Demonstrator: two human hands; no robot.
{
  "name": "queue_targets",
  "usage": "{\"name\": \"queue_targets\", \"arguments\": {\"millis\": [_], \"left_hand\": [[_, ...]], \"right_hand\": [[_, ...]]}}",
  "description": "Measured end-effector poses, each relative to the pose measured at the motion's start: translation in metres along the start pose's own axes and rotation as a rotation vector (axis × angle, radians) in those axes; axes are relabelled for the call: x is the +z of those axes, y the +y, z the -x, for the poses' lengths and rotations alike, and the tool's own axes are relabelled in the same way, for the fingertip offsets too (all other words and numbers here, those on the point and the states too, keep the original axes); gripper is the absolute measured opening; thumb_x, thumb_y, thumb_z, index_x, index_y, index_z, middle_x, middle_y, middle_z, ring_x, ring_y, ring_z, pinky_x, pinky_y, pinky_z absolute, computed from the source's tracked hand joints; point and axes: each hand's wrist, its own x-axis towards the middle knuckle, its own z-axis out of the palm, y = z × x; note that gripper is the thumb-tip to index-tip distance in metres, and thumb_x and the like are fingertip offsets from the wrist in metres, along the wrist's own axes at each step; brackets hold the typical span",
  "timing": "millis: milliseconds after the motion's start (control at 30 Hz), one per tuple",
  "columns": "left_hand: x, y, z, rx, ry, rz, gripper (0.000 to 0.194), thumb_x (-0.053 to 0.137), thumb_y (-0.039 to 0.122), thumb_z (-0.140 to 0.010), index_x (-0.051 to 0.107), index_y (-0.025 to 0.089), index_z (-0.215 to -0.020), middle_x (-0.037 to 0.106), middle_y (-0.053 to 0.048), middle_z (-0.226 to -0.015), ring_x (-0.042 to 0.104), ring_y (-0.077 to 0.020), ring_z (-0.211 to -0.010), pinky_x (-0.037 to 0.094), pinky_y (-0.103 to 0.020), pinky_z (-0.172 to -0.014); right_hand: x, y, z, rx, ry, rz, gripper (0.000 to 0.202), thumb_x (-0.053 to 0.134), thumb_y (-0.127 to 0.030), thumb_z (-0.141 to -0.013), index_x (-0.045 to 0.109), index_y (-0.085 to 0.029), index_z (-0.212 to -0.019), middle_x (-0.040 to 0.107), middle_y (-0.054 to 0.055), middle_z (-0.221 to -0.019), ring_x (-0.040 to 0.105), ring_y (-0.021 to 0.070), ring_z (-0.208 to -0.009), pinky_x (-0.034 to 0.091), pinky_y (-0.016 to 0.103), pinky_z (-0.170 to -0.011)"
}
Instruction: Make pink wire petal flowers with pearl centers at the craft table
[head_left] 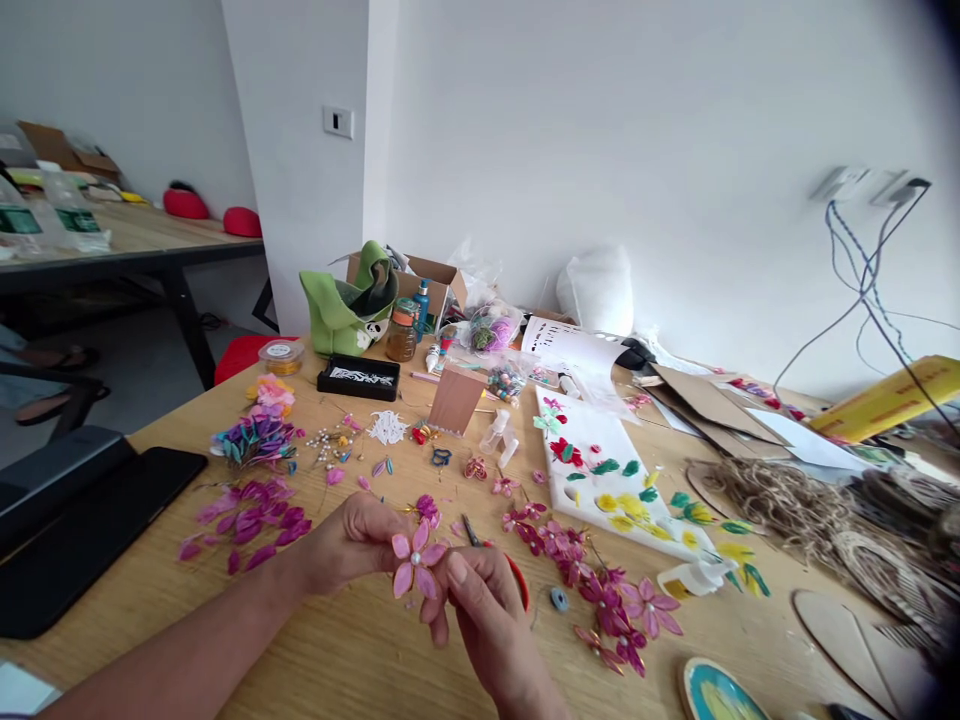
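Observation:
A pink wire-edged flower (417,561) with a pale bead at its centre is held up between my two hands, above the near middle of the table. My left hand (367,540) grips it from the left, its fingertips partly hidden behind the petals. From the right, my right hand (484,600) pinches at the flower's edge with thumb and fingers; the exact spot is hidden. Just beyond the petals is a small magenta flower (427,510). Scissors (517,582) with red handles lie partly covered by my right hand. To the right are a blue-grey spool (559,599) and a cluster of pink-magenta flowers (611,605).
Loose magenta petals (251,520) lie left, beside a black phone-like slab (165,470). A white foam board (600,480) bears yellow, red and green pieces. Farther back stand a wooden block (456,400), a black tray (358,378) and a green bag (337,315). Twine (772,505) lies right.

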Motion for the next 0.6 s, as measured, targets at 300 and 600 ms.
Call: {"name": "queue_targets", "arguments": {"millis": [300, 600], "left_hand": [[-0.0026, -0.0053, -0.0007, 0.052, 0.018, -0.207, 0.033, 0.060, 0.038, -0.088, 0.075, 0.011, -0.075, 0.070, -0.011, -0.065, 0.063, -0.0171, -0.063, 0.049, -0.027, -0.062], [-0.0016, -0.0051, 0.0004, 0.081, 0.047, -0.365, 0.039, 0.053, 0.040, -0.091, 0.075, 0.013, -0.073, 0.069, -0.010, -0.065, 0.062, -0.0158, -0.063, 0.047, -0.026, -0.065]], "right_hand": [[0.0062, -0.0060, -0.0050, 0.075, 0.102, 0.105, 0.040, 0.066, -0.048, -0.078, 0.069, -0.014, -0.058, 0.053, -0.001, -0.044, 0.041, 0.0054, -0.036, 0.027, 0.019, -0.041], [0.0055, -0.0023, -0.0076, 0.064, 0.125, 0.081, 0.040, 0.067, -0.047, -0.078, 0.067, -0.014, -0.055, 0.053, -0.001, -0.043, 0.040, 0.0051, -0.035, 0.027, 0.019, -0.041]]}}
